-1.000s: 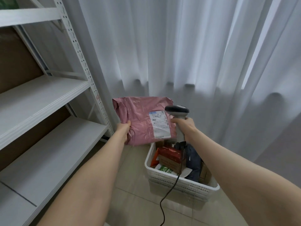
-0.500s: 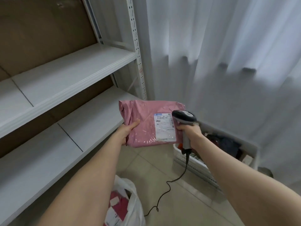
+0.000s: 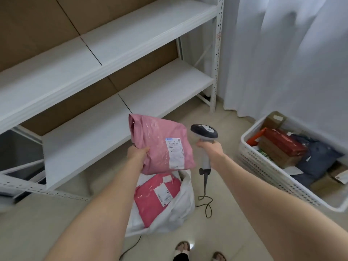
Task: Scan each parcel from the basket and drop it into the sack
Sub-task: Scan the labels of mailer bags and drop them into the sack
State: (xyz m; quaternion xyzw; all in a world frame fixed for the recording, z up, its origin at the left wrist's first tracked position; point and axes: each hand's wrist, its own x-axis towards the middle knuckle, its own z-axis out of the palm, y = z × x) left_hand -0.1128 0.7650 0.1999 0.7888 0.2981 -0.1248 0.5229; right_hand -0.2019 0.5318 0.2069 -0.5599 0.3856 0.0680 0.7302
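held parcel: 1 pale pink soft plastic mailer bag (image 3: 162, 146), in the air, tilted, directly above the sack mouth; 1 white shipping label (image 3: 174, 153) faces up
left hand: left hand (image 3: 137, 153) grips the mailer's near-left edge, thumb on top, fingers hidden under it
right hand: right hand (image 3: 211, 150) wrapped around the handle of 1 grey-and-white handheld barcode scanner (image 3: 204, 131), just right of the mailer, not touching it
scanner cable: 1 black cord (image 3: 206, 202) hangs below the right hand and loops on the floor
sack: 1 white plastic sack (image 3: 180, 208), on the floor below the left hand, mouth open; 1 darker pink labelled mailer (image 3: 150, 200) inside
basket: 1 white perforated plastic basket (image 3: 263, 166), on the floor well right of the right hand; at least 4 parcels inside (brown boxes, red-taped box, navy bag), exact count unclear
shelving: 1 white metal rack (image 3: 131, 34), beyond the left hand, 2 shelf levels visible
curtain: white curtain (image 3: 282, 53) beyond the right hand
feet: 2 sandalled feet (image 3: 181, 247) at the bottom edge, below both hands
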